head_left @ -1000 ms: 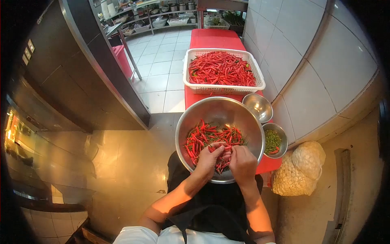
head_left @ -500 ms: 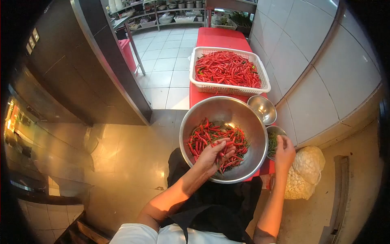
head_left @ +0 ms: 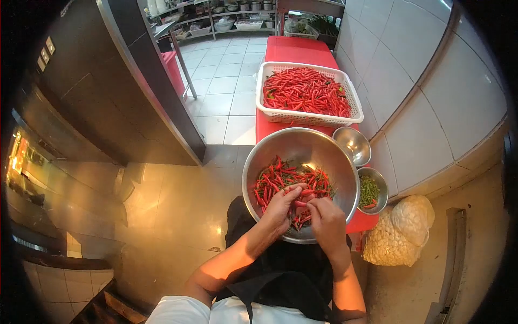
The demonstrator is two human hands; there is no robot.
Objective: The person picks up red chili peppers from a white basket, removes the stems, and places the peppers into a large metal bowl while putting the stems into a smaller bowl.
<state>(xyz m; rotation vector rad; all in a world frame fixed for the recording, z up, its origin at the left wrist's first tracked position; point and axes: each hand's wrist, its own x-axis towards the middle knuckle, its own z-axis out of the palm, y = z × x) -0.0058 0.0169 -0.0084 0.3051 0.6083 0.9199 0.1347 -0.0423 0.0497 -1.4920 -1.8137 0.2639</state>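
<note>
Red chilies with green stems (head_left: 270, 182) lie in a large steel bowl (head_left: 342, 178) in front of me. Over the bowl, my left hand (head_left: 280, 209) is closed on several red chilies. Close beside it, my right hand (head_left: 327, 220) pinches at a chili near the left fingers; the exact hold is partly hidden. To the right of the large bowl stands a small steel bowl (head_left: 383, 190) with green stems (head_left: 369, 189) and a few red bits in it.
A white basket (head_left: 310, 118) full of red chilies sits on a red bench (head_left: 297, 49). An empty steel bowl (head_left: 353, 144) is beside it. At right, a bag of pale pieces (head_left: 399, 237) rests near the tiled wall (head_left: 415, 108). Shelves are at the back.
My right hand has moved left from the small bowl of stems to the large bowl, beside my left hand. The small bowl's contents are now uncovered. The view has shifted slightly.
</note>
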